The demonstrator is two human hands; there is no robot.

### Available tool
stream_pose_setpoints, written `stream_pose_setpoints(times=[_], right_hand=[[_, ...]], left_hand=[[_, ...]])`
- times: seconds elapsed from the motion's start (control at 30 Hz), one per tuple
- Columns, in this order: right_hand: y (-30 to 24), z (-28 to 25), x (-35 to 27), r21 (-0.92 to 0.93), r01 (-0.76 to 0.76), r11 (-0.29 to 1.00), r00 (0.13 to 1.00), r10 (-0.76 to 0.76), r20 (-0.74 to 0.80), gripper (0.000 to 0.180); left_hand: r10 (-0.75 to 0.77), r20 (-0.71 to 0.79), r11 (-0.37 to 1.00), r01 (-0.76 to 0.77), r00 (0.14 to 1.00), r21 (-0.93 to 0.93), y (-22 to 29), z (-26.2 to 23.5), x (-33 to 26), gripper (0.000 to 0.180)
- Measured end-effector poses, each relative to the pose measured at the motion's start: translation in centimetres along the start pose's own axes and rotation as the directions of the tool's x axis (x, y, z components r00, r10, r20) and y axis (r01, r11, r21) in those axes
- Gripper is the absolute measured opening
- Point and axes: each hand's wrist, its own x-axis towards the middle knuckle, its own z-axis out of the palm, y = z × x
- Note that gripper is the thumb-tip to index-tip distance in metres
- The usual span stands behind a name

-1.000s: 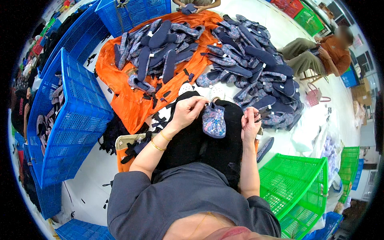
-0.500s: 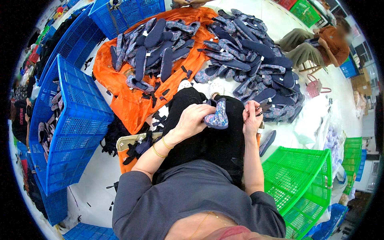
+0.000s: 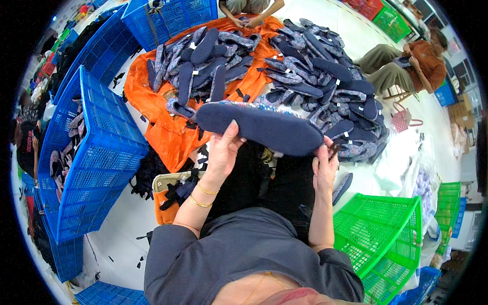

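A slipper (image 3: 262,128) is held up over my lap, its dark navy sole facing me and a strip of floral upper showing along the far edge. My left hand (image 3: 222,155) grips it near the left end, thumb on the sole. At the right end, the fingers of my right hand (image 3: 323,166) touch the tip. A small dark tool (image 3: 333,149) pokes out of that same hand; its kind is mostly hidden. Beyond lie piles of similar slippers, one heap (image 3: 330,76) on the right and another (image 3: 201,61) on an orange sheet (image 3: 165,147).
Blue crates (image 3: 104,157) stand at my left, one holding slippers. A green crate (image 3: 376,229) is close on my right. By my left elbow sits an orange bin (image 3: 165,208) with dark scraps. One person (image 3: 427,63) sits far right; another person's hands (image 3: 249,21) show at the top.
The slipper has been raised and turned from toe-up to sole toward me. My right hand, earlier apart from it, has come to its right end.
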Motion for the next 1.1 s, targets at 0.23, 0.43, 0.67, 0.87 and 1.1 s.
stream_pose_setpoints(times=[0.23, 0.43, 0.67, 0.87, 1.1], right_hand=[[-2.9, 0.0, -1.8, 0.001, -0.091, 0.996, 0.994, 0.091, 0.063, 0.047], [-5.2, -1.8, -0.8, -0.097, 0.236, 0.967, 0.962, -0.247, -0.121, 0.048], [-7.9, -0.9, 2.0, -0.315, 0.272, 0.909, 0.958, -0.288, -0.003, 0.045], [-4.4, 1.8, 4.2, -0.5, 0.271, 0.823, 0.939, -0.111, 0.326, 0.048], [-2.7, 3.2, 4.7, -0.515, 0.396, 0.76, 0.873, -0.139, 0.467, 0.049]], left_hand=[[-0.226, 0.077, 0.974, 0.225, 0.971, 0.016, -2.0, 0.0, -0.9, 0.021], [-0.47, 0.303, 0.874, 0.388, 0.829, 0.293, -4.9, 0.4, 0.4, 0.036], [-0.367, 0.415, 0.856, 0.128, 0.833, 0.501, -5.9, -0.2, -1.3, 0.028], [-0.217, 0.363, 0.822, -0.032, 0.906, 0.569, -4.2, -1.2, -0.7, 0.026], [0.032, 0.431, 0.611, -0.359, 0.902, 0.705, -3.7, -0.5, -1.0, 0.039]])
